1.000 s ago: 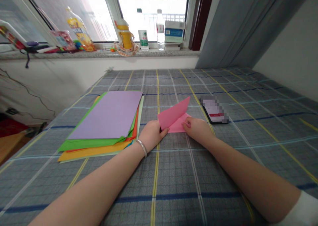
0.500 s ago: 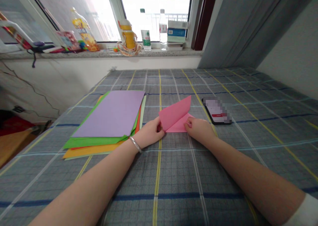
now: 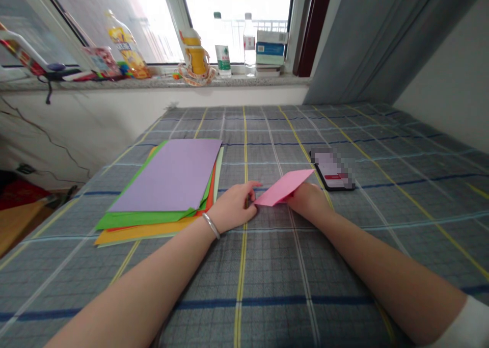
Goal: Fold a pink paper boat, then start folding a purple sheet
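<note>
A folded sheet of pink paper [image 3: 286, 187] lies on the plaid cloth between my hands, its upper flap tilted over to the right. My left hand [image 3: 239, 203], with a silver bangle on the wrist, is at the paper's left corner. Its index finger stretches out and its thumb stays apart below, near that corner. My right hand [image 3: 308, 201] grips the paper's right side with curled fingers; the flap hides the fingertips. Left of my left hand rests a stack of coloured sheets, with a purple sheet [image 3: 164, 177] on top.
A phone [image 3: 332, 170] lies beyond my right hand on the plaid cloth [image 3: 275, 271]. Along the windowsill [image 3: 160, 82] stand a yellow drink bottle [image 3: 128, 50], a yellow cup [image 3: 197, 57], a white-and-green tube [image 3: 223, 60], a clear bottle [image 3: 249, 47] and stacked boxes [image 3: 271, 50].
The pink flap, upright before, has tipped down to the right over my right fingers. My left index finger has come off the flap and now reaches out. My right hand has barely moved.
</note>
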`<action>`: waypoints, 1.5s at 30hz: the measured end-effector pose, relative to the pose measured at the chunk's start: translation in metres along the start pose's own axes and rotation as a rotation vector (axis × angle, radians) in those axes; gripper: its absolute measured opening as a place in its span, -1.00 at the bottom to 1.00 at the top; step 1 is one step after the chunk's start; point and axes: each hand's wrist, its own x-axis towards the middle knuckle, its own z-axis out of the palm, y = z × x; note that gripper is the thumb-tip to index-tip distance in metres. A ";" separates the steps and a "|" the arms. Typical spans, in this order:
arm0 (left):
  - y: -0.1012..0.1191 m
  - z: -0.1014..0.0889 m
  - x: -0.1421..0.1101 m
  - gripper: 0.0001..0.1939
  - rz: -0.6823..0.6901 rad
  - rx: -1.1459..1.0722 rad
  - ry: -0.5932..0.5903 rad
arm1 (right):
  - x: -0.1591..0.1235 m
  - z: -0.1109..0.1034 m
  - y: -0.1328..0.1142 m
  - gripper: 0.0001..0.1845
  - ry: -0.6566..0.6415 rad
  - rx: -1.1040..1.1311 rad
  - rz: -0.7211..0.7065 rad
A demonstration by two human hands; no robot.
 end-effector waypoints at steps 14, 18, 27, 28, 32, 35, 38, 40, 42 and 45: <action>-0.004 0.015 0.007 -0.40 -0.113 0.195 0.176 | 0.004 0.008 0.003 -0.63 0.093 -0.056 -0.051; -0.008 0.022 0.010 0.09 -0.169 0.159 0.382 | 0.003 0.006 0.002 -0.65 0.096 -0.059 -0.027; -0.001 0.017 0.006 -0.40 0.137 0.555 0.347 | 0.003 0.008 0.001 -0.66 0.114 -0.055 -0.020; -0.002 0.016 0.007 -0.49 0.173 0.557 0.293 | 0.003 0.008 0.001 -0.66 0.118 -0.056 -0.022; -0.006 0.017 0.013 -0.62 0.184 0.506 0.156 | 0.004 0.010 0.001 -0.66 0.126 -0.068 -0.031; -0.009 0.019 0.017 -0.61 0.203 0.463 0.133 | 0.004 0.011 0.001 -0.66 0.125 -0.076 -0.033; -0.012 0.021 0.020 -0.59 0.234 0.447 0.094 | 0.004 0.011 0.002 -0.67 0.124 -0.079 -0.035; -0.012 0.022 0.022 -0.57 0.204 0.449 0.047 | 0.004 0.012 0.002 -0.67 0.126 -0.081 -0.032; -0.010 0.022 0.024 -0.56 0.151 0.448 0.005 | 0.004 0.012 0.002 -0.67 0.128 -0.082 -0.032; -0.006 0.023 0.026 -0.56 0.074 0.450 -0.019 | 0.004 0.012 0.002 -0.66 0.123 -0.072 -0.036</action>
